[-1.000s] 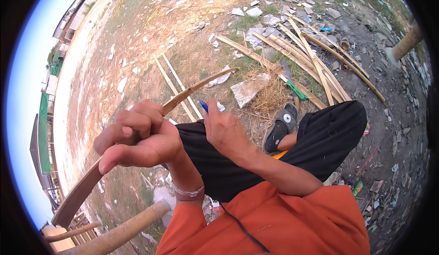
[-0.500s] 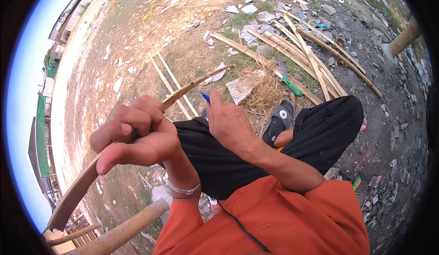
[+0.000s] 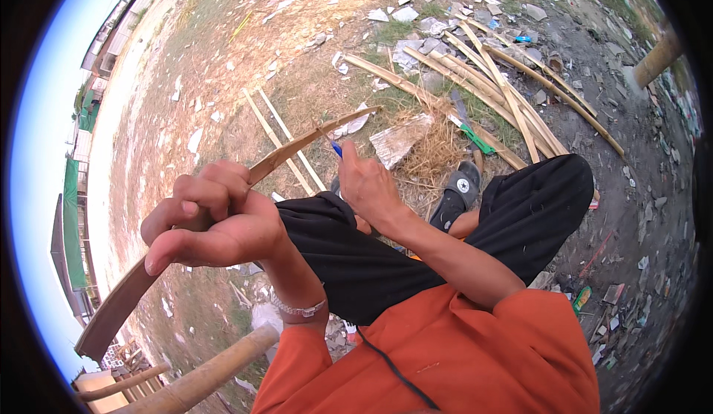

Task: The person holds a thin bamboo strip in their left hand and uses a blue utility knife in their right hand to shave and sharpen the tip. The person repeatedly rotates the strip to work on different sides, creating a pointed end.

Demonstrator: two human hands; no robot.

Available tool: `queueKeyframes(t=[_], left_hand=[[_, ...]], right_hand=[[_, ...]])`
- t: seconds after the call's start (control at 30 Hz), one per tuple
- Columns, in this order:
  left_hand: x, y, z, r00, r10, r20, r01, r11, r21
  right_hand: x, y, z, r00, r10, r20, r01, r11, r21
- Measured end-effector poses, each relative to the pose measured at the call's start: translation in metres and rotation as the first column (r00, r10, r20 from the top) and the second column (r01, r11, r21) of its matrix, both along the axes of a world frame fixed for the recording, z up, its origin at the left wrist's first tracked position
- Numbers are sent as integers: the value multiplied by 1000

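Surrounding the hands (image 3: 215, 217) (image 3: 369, 191): dry, littered outdoor ground (image 3: 245, 50).

The bamboo strip (image 3: 286, 155) is brown, the shirt (image 3: 460, 343) orange.

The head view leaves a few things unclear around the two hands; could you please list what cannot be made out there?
- Head view: most of the blue item, hidden by the right hand around it, so its kind is unclear.
- Head view: the middle of the bamboo strip, covered by the left hand.
- Head view: the near bamboo pole's lower end, cut off by the bottom edge.
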State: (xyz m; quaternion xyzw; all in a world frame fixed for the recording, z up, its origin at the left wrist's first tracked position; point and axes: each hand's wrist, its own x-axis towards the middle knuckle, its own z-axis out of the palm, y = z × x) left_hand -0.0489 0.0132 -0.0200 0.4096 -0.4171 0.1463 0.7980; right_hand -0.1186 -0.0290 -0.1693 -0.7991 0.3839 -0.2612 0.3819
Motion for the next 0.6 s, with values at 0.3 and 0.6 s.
queueKeyframes(t=[0.3, 0.6], left_hand=[[1, -2, -1, 986, -148, 79, 151, 988, -34], [1, -3, 1, 1000, -7, -7, 7, 1000, -24]], right_hand=[[-10, -23, -53, 991, -91, -101, 87, 995, -47], [1, 2, -10, 997, -37, 71, 33, 998, 51]])
